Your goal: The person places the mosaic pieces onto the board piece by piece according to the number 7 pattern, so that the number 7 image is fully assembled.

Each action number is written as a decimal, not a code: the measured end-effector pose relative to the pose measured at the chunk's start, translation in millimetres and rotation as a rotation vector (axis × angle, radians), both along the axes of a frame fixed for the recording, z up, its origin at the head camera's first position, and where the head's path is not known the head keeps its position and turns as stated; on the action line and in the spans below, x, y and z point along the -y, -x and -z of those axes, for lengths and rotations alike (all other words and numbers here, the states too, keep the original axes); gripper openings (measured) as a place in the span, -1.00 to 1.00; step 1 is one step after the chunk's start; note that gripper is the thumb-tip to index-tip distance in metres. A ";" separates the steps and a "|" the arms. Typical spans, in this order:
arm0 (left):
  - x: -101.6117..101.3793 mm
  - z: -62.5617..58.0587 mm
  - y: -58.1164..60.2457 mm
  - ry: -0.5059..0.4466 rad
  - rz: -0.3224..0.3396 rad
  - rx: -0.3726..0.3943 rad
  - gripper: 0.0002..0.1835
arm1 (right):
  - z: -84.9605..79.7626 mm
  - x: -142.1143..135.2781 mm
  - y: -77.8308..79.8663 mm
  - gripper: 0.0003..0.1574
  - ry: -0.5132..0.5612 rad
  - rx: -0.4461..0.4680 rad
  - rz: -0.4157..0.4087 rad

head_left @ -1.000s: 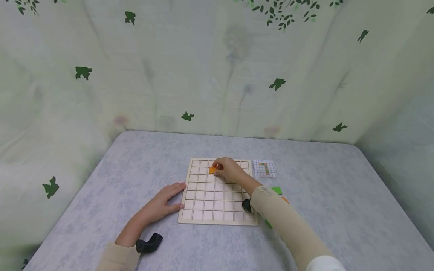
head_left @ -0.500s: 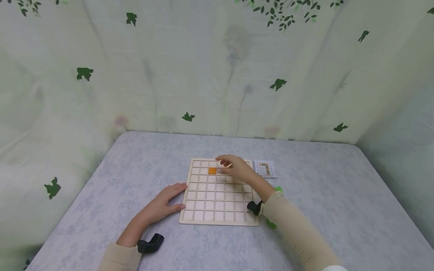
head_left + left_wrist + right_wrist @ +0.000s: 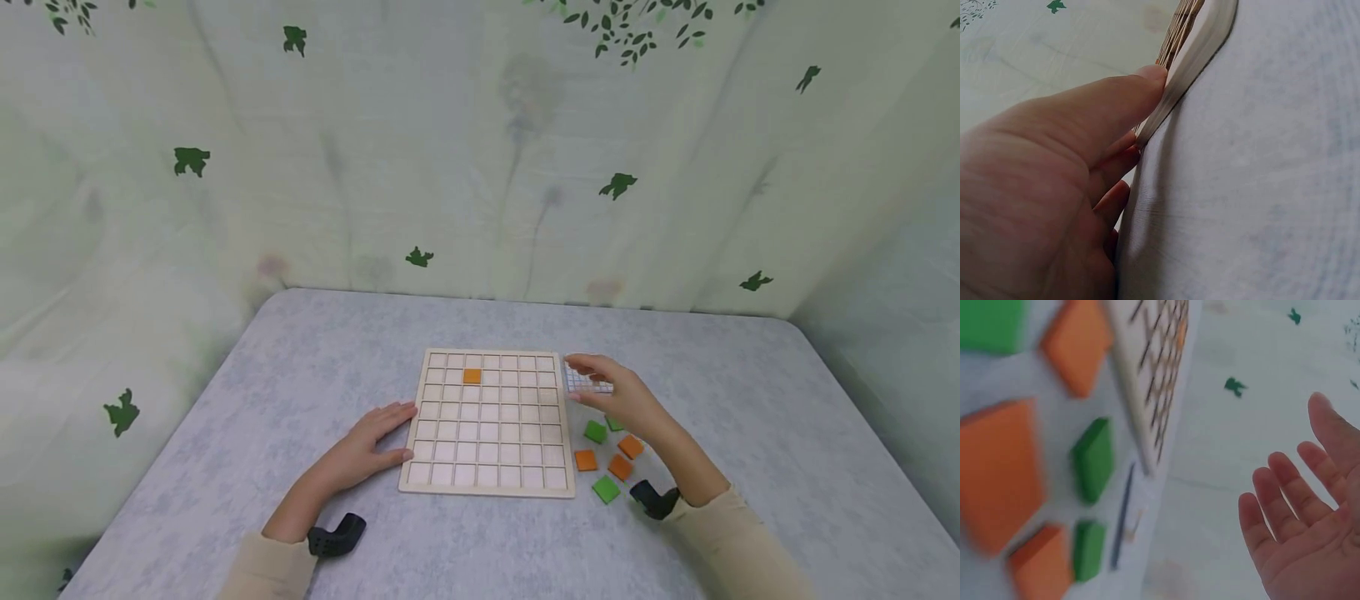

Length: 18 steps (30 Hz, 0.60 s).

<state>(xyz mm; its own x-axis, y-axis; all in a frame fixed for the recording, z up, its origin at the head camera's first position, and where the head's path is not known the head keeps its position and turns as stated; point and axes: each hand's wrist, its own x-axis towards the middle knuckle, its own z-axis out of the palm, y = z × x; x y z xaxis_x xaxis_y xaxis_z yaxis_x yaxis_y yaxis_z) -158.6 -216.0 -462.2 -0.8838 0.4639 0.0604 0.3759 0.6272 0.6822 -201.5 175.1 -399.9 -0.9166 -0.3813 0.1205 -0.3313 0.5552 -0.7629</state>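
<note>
A wooden grid board (image 3: 477, 430) lies on the table, with one orange square tile (image 3: 472, 376) set in a cell of its second row from the back. My left hand (image 3: 363, 446) rests at the board's left edge, thumb and fingertips touching the rim, fingers extended. In the left wrist view the thumb (image 3: 1147, 81) lies against the board's side. My right hand (image 3: 618, 392) hangs above the small pattern card (image 3: 581, 382), partly covering it. Its fingers are spread and hold nothing, as the palm (image 3: 1316, 550) in the right wrist view shows.
To the board's right lie loose orange tiles (image 3: 586, 461) and green tiles (image 3: 606, 489). Black wrist cameras are on both arms, the left one (image 3: 337, 535) close over the table. A patterned cloth backdrop (image 3: 480, 167) rises behind the table's far edge.
My right hand has let go of the orange tile, leaving it in its cell, and moved right off the board to over the card. The loose tiles are now uncovered. My left hand stays put.
</note>
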 end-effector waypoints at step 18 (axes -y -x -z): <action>0.4 2.7 1.4 0.000 -0.008 0.009 -0.26 | 59.2 -62.8 -13.4 -0.59 -0.108 0.065 0.115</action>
